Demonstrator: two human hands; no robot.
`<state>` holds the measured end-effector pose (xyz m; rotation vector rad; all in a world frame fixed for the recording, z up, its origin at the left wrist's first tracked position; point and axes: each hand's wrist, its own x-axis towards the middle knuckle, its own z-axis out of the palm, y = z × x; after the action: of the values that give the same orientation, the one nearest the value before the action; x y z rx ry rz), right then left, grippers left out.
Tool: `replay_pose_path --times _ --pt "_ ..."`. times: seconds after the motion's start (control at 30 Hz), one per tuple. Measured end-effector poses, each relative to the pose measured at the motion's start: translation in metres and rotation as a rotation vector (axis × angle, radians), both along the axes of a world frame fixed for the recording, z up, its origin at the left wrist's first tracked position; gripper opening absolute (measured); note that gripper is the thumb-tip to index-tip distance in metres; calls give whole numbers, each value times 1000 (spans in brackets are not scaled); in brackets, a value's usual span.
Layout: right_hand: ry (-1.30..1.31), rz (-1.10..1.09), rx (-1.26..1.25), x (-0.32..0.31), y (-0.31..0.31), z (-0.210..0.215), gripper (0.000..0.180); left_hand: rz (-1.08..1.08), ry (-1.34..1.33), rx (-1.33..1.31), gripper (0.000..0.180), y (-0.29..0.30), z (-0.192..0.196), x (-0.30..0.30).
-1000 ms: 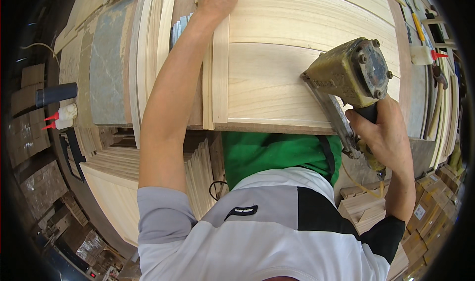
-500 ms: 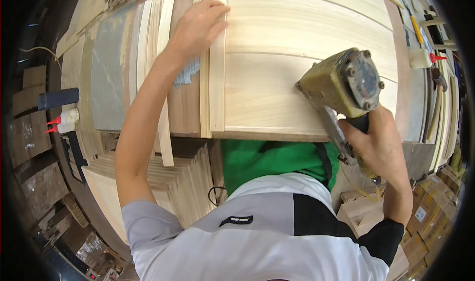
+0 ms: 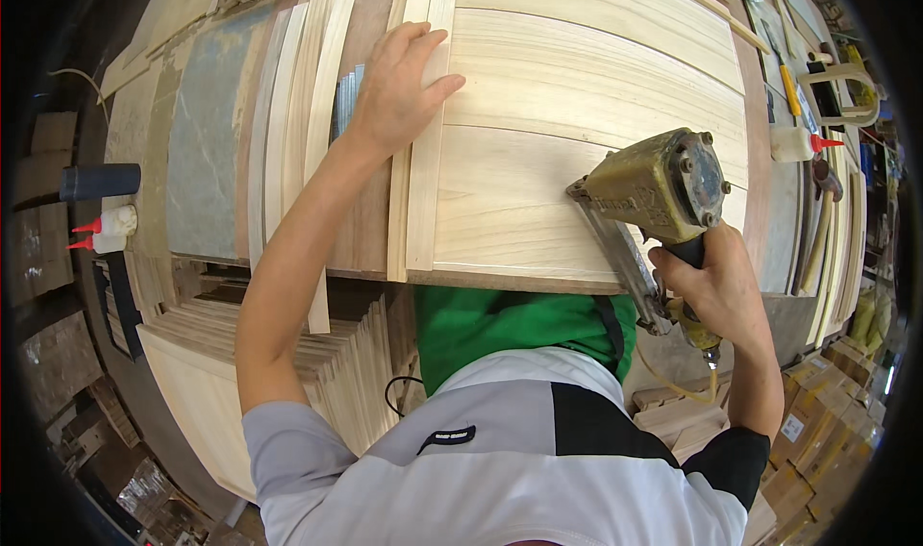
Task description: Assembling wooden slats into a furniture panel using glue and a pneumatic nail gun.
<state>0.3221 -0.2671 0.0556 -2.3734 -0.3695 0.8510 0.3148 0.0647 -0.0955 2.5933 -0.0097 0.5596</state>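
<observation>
I see my left hand lying flat and unclenched, fingers spread, on a thin wooden strip that runs along the left edge of the pale wood panel. It presses down and grips nothing. The panel rests on the bench, its near edge just short of the bench's near edge.

My right hand is clenched round the handle of the nail gun, a worn yellowish tool. Its nose touches the panel close to the near right corner, and its magazine slants back over the near edge toward me.

Left of the strip, more loose strips lie side by side on the bench; one of them overhangs the near edge. Beyond them, off the left edge, two white glue bottles with red tips lie next to a dark cylinder. I cannot tell how full the bottles are. Another glue bottle lies near the right edge, among hand tools. Below the bench on the left, boards are stacked. On the right, low down, stand cardboard boxes; their contents are hidden.
</observation>
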Motion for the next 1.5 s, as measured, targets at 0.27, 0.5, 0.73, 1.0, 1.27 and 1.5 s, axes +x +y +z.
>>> replay_pose_path --times 0.27,0.5,0.73,1.0,1.27,1.5 --pt "-53 7 -38 -1 -1 -1 28 -297 38 217 32 -3 25 -5" --pt "-127 43 15 -2 -3 -4 28 -472 109 262 19 -3 30 1" --pt "-85 30 -5 -2 -2 -5 26 -500 141 367 19 -4 29 0" --pt "-140 35 28 -3 -4 -5 28 -528 82 463 15 -5 26 -5" --pt "-110 7 12 -5 -1 -5 28 -496 79 495 13 -7 29 -10" --pt "-104 1 18 -5 -3 -4 28 -500 211 491 18 -10 33 -2"
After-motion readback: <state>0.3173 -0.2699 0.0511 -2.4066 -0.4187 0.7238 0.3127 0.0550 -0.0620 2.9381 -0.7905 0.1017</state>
